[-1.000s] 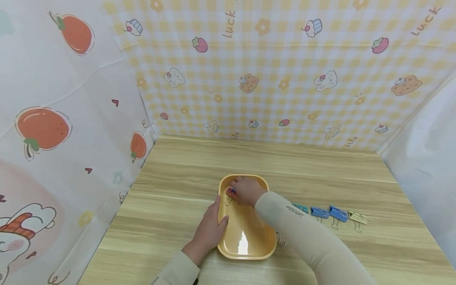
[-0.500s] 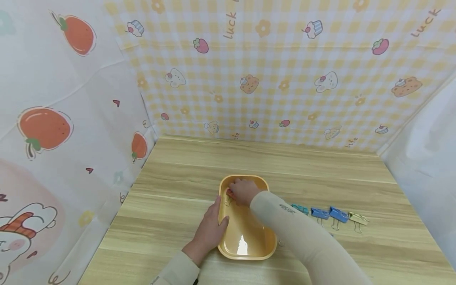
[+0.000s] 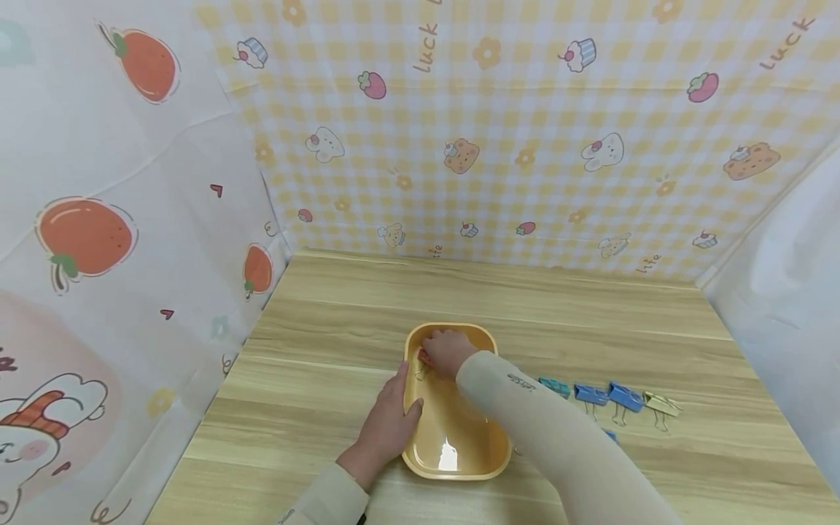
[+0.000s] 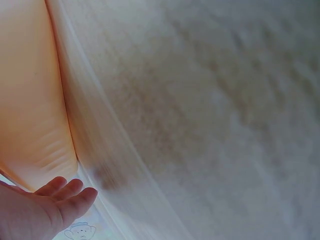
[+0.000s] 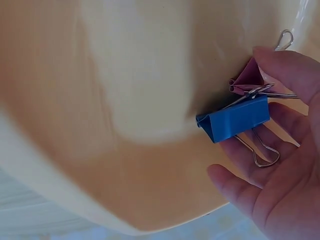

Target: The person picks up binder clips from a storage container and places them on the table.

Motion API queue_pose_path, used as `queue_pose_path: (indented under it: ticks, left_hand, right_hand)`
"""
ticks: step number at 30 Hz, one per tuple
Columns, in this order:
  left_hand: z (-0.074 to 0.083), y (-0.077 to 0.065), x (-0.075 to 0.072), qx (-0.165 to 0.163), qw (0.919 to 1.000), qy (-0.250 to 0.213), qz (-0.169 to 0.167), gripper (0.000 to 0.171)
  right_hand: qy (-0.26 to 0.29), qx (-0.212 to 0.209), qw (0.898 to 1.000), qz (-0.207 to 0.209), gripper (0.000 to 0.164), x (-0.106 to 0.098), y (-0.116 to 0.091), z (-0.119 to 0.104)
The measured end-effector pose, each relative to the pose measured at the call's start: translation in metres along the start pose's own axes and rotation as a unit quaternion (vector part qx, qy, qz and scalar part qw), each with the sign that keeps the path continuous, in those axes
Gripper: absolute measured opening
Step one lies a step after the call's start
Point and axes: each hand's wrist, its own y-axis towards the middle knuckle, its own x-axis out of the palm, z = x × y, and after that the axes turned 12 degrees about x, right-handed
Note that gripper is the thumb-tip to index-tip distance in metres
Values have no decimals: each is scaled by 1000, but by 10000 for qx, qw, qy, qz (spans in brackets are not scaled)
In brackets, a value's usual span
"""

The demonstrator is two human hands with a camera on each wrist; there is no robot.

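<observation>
A yellow-orange plastic tray [image 3: 453, 437] stands on the wooden table. My left hand [image 3: 383, 430] holds its left wall, thumb over the rim and fingers along the outside; in the left wrist view those fingers reach beside the outer wall. Inside the tray's far end is my right hand [image 3: 449, 352]. In the right wrist view its fingers curl about a blue binder clip [image 5: 237, 119], while the thumb touches a reddish-pink binder clip [image 5: 249, 77] beside it. From the head view only the reddish clip [image 3: 425, 357] shows; the blue one is hidden under the hand.
Right of the tray lie a teal binder clip [image 3: 555, 386], two blue binder clips [image 3: 626, 396] and a pale yellow binder clip [image 3: 661, 403]. Another blue clip [image 3: 611, 435] peeks out past the right sleeve. Patterned cloth [image 3: 492, 182] closes off the back and sides.
My right hand has pressed slightly lower and its forearm has shifted a little left, uncovering a blue clip on the table. The left hand and tray have stayed put.
</observation>
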Motion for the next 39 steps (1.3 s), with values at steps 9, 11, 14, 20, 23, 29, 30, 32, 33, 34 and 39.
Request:
queue_pose_path:
  ticks: [9,11,14,20,23,29,30,32,33,34,39]
  left_hand:
    - [-1,0,0,33,10000,-32,-3,66]
    - [-2,0,0,41,10000,-38,4,66]
    - [-2,0,1,22,10000,-38,-3,67]
    - [-3,1,1,16,10000,3,-33,66]
    - [-4,1,1,21,10000,-8,-25,66]
    - [-4,0,1,17,10000,17,-45,66]
    - [-4,0,1,0,10000,22,-56,66]
    - [-3,0,1,-22,10000,27,-62,65]
    - [-3,0,1,-25,10000,33,-60,65]
    - [-3,0,1,-32,10000,38,-62,65]
    - [-2,-1,1,-28,10000,57,-53,65]
  right_hand:
    - [-223,17,9997,127,32,5,4,-5]
    - [-256,18,9996,147,31,5,4,-6]
    - [-242,21,9996,132,29,4,5,-6]
    - [-183,8,9998,21,29,2,4,-6]
    - [-171,6,9999,-18,30,0,3,-5]
    - [-252,-19,9997,-1,29,0,3,-4]
    - [-262,-27,9997,13,28,-1,3,-4]
    - [-272,-39,9996,33,27,-1,2,-3]
    - [-264,-46,9996,39,27,-1,2,-3]
    - [-253,-47,9997,45,27,-2,2,-3]
    - [-176,-57,9997,173,25,-4,-1,-2]
